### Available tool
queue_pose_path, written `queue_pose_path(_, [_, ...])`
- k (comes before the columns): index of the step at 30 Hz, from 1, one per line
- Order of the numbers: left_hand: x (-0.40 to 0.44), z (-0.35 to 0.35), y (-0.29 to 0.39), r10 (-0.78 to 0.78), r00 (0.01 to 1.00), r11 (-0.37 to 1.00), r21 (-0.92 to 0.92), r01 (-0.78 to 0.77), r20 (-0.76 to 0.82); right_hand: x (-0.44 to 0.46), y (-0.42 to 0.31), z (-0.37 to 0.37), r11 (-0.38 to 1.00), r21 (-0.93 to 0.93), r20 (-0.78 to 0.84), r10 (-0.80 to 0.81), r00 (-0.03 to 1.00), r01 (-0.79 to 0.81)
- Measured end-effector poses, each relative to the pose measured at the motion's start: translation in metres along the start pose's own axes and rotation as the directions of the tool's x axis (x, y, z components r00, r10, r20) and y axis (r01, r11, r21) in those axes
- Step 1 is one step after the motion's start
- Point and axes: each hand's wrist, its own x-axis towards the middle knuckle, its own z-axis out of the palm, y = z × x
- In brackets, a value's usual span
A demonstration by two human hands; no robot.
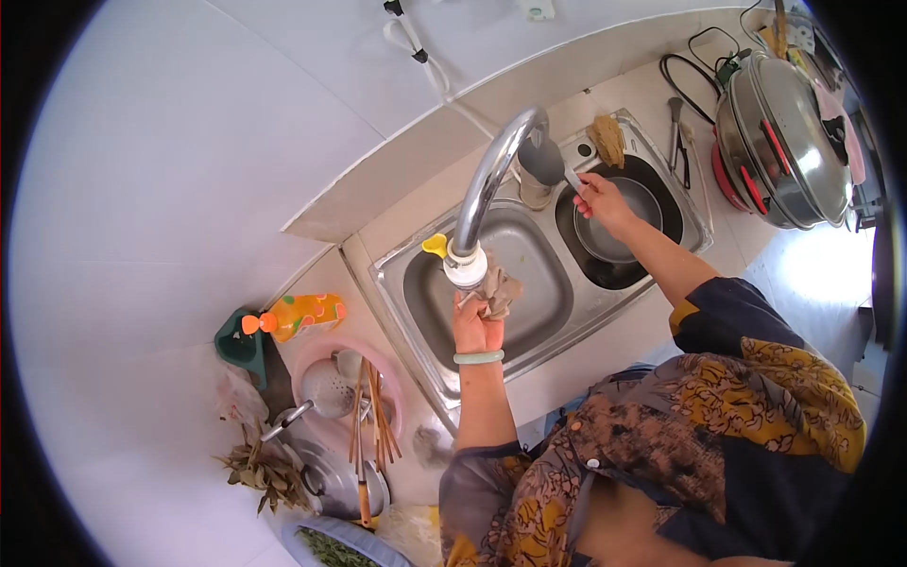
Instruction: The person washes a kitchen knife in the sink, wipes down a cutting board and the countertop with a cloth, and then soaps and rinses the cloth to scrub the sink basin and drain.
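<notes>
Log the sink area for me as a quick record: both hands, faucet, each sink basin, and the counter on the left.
Left hand: at the faucet outlet, holding a greyish cloth
Right hand: gripping the handle of a dark-headed utensil
Faucet: arched, outlet over the left basin; water flow unclear
Right basin: round grey vessel inside
Left counter: orange bottle; pink bowl with strainer

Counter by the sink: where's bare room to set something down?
The counter strip between sink and patterned shirt looks bare, as does a patch between sink and steel pot. Left of the sink is crowded: pink basin, chopsticks, orange bottle.
</notes>
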Motion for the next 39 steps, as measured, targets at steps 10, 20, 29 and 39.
queue_pose_path(10, [0.016,-0.016,-0.001,-0.057,0.995,0.987,-0.144,0.068,0.079,-0.020,0.034,0.001,0.973,0.025,-0.004,0.228,0.974,-0.227])
queue_pose_path(20, [0.022,-0.049,-0.028,-0.068,0.975,0.987,0.128,0.097,-0.212,-0.103,0.018,0.114,0.963,-0.114,0.525,0.266,0.808,-0.243])
queue_pose_path(29, [0.016,-0.069,-0.021,0.066,0.788,0.961,0.251,0.114,-0.612,-0.067,0.008,0.125,0.999,-0.012,0.318,0.042,0.947,-0.040])
queue_pose_path(39, [0.014,-0.050,-0.037,-0.224,0.915,0.972,-0.151,0.182,-0.335,-0.108,0.002,0.148,0.999,-0.040,0.503,-0.003,0.864,0.028])
